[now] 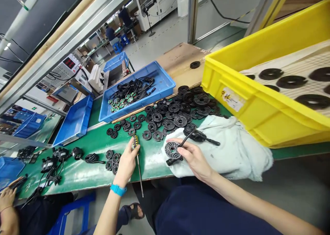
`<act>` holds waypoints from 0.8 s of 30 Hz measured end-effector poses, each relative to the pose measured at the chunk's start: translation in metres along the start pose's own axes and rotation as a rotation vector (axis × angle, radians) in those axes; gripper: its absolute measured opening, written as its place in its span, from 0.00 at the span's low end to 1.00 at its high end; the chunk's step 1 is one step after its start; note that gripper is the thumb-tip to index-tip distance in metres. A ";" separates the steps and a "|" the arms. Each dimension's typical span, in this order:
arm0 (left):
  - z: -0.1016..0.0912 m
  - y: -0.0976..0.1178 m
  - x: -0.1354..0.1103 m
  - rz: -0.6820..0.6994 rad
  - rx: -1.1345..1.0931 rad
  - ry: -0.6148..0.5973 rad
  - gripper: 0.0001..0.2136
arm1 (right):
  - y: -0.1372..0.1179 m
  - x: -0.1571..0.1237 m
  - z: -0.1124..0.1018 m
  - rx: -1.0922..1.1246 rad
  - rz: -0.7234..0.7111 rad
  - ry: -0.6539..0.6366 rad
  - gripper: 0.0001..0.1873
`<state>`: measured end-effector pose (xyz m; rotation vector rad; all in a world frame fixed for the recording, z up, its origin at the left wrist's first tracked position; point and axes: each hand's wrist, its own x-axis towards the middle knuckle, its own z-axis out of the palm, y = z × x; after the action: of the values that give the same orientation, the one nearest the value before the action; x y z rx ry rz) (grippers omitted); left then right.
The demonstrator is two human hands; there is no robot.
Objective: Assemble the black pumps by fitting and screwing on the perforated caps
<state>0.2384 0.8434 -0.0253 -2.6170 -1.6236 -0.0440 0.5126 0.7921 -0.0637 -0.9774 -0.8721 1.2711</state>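
Observation:
My left hand (127,161) is closed around a screwdriver (135,141) with a yellow and black handle. Its long metal shaft points down past the table's front edge. In my right hand (196,158) is a round black slotted disc part (171,150), its ribbed face turned up, with a black cable at its side. The disc is over a pale cloth (232,156). Just beyond it on the cloth lies a coiled black cable (197,134). A heap of similar black discs (168,116) spreads behind both hands, and several smaller ones (112,161) are grouped left of my left hand.
A yellow crate (242,107) with black discs stands at the right. Behind the heap is a blue tray (139,99) holding cables and green circuit boards. Assembled black units (60,154) lie at the left, near a co-worker's hand (7,197). A blue stool (74,207) stands below.

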 end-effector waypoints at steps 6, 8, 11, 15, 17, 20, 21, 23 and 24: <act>0.020 0.028 -0.023 -0.416 -0.064 0.132 0.09 | -0.006 -0.001 -0.001 -0.057 -0.046 -0.031 0.23; 0.021 0.033 -0.033 -0.469 -0.079 0.170 0.10 | -0.008 -0.001 -0.002 -0.050 -0.051 -0.041 0.24; 0.011 0.048 -0.048 -0.510 -0.133 0.252 0.12 | -0.008 0.000 -0.003 -0.030 -0.052 -0.047 0.25; -0.021 0.092 -0.056 -0.397 -0.408 0.507 0.14 | -0.006 0.000 -0.003 0.029 -0.023 -0.082 0.28; -0.038 0.113 -0.051 -0.269 -0.530 0.473 0.14 | -0.005 0.001 -0.003 0.059 -0.039 -0.070 0.29; -0.060 0.129 -0.044 -0.127 -0.583 0.277 0.15 | -0.005 0.003 -0.002 0.067 -0.082 -0.038 0.30; -0.066 0.130 -0.044 -0.124 -0.575 0.299 0.15 | -0.005 0.003 -0.002 0.062 -0.085 -0.035 0.31; -0.072 0.129 -0.049 -0.202 -0.509 0.518 0.13 | -0.005 0.004 -0.003 0.048 -0.078 -0.037 0.33; -0.072 0.129 -0.052 -0.262 -0.451 0.665 0.12 | -0.005 0.005 -0.003 0.044 -0.074 -0.037 0.34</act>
<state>0.3310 0.7348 0.0391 -2.2153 -1.7959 -1.2670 0.5175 0.7961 -0.0605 -0.8819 -0.8979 1.2437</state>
